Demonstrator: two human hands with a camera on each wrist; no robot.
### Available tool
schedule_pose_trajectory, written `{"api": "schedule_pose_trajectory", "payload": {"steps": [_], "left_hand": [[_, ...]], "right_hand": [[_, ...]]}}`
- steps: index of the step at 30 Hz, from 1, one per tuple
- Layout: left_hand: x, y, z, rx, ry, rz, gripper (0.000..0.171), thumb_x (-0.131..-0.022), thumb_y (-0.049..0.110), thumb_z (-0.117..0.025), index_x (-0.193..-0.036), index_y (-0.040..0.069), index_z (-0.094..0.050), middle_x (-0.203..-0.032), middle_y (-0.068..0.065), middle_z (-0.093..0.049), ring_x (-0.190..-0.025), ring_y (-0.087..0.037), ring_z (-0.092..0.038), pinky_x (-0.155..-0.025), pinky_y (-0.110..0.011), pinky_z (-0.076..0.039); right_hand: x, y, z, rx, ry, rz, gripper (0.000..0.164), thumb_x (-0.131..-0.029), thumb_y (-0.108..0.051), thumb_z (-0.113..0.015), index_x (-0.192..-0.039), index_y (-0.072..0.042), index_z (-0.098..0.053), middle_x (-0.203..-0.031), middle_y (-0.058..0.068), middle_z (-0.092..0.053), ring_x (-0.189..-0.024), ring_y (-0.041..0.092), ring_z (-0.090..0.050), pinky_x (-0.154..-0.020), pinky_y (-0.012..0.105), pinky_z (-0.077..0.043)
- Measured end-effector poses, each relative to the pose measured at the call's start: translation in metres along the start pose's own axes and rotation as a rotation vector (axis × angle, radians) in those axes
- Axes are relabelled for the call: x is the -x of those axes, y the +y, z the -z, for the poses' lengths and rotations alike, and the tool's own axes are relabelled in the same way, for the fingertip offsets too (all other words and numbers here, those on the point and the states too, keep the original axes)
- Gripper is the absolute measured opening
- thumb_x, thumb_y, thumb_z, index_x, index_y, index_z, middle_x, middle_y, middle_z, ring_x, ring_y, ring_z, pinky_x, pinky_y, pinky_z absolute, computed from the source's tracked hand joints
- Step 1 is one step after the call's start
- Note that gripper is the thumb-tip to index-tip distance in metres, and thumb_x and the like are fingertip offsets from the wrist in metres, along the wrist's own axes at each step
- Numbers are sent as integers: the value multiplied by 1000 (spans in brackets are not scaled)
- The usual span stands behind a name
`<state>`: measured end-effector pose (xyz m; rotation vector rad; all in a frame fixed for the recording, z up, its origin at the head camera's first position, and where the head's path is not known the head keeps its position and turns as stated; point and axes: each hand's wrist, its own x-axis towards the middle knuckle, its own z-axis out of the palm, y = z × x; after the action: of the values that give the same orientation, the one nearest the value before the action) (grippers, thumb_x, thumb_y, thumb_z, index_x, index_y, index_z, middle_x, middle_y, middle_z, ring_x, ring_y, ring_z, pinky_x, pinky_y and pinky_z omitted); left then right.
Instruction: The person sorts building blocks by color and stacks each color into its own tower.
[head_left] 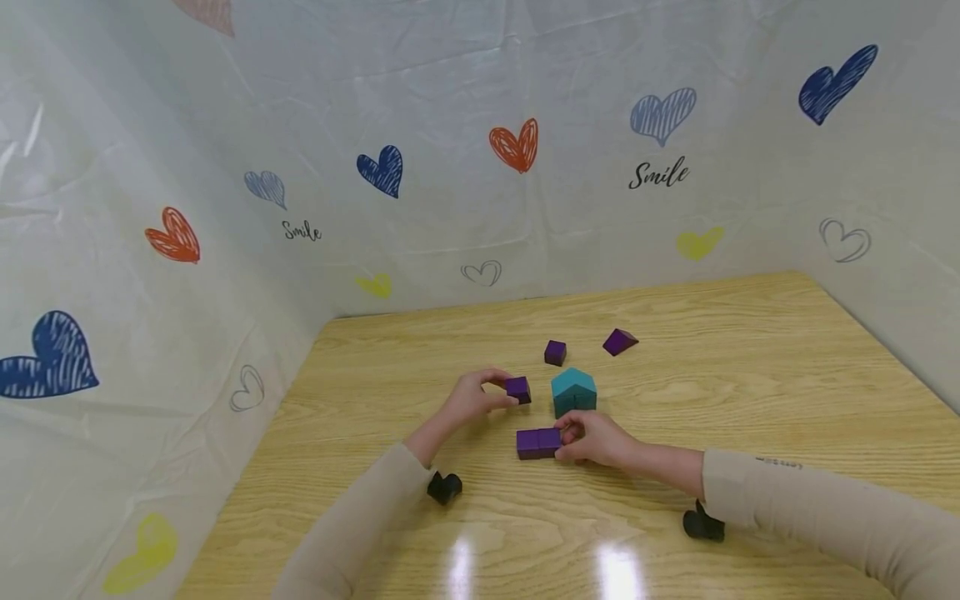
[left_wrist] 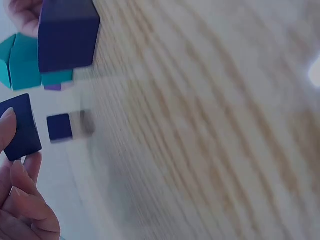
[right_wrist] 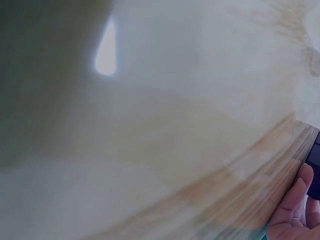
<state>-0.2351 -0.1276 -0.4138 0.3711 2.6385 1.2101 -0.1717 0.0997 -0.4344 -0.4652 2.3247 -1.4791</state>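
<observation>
My left hand [head_left: 476, 396] pinches a purple cube [head_left: 518, 389] between thumb and fingertips, seemingly just above the table; the left wrist view shows this cube [left_wrist: 24, 127] close up. Nearer to me, two purple cubes [head_left: 528, 444] lie side by side, touching, in a short row. The thumb and fingers of my right hand [head_left: 596, 439] hold the right-hand cube [head_left: 550, 442] of that row. Behind this hand stands a teal block shape with a peaked top [head_left: 573, 390], its lower part partly covered. The right wrist view catches only part of the hand [right_wrist: 292, 212] and dark cubes [right_wrist: 314, 175].
Farther back on the wooden table [head_left: 750, 375] are another purple cube [head_left: 555, 352] and a purple triangular prism [head_left: 619, 342]. A white sheet [head_left: 450, 225] printed with hearts hangs behind and at the sides. Black wrist mounts [head_left: 445, 487] sit below both forearms.
</observation>
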Motion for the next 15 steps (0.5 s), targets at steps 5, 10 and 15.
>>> {"api": "schedule_pose_trajectory", "payload": {"steps": [5,10,15], "left_hand": [[12,7,-6,-35,-12,-70,38,-77,28,-74,-110,11,-65,-106,-6,-64,-71,-15,-48,-57,-23,-39],[24,14,-14,-46,-43,-113,36,-76,27,-75,-108,13,-66,-104,-4,-65,-59,-12,-41,-51,-21,-34],[34,20,-22,-48,-67,-132,34,-76,26,-75,-107,13,-67,-103,-4,-65,-54,-9,-37,-49,-20,-33]], "right_hand": [[-2,1,0,8,-1,-10,38,-75,-6,-73,-106,9,-56,-79,5,-56,-62,11,-53,-58,31,-50],[-2,1,0,17,0,0,38,-75,-7,-73,-106,9,-56,-78,4,-57,-62,11,-53,-57,28,-49],[0,-1,0,18,5,9,40,-75,-7,-74,-107,10,-56,-77,4,-58,-61,11,-53,-56,28,-48]]}}
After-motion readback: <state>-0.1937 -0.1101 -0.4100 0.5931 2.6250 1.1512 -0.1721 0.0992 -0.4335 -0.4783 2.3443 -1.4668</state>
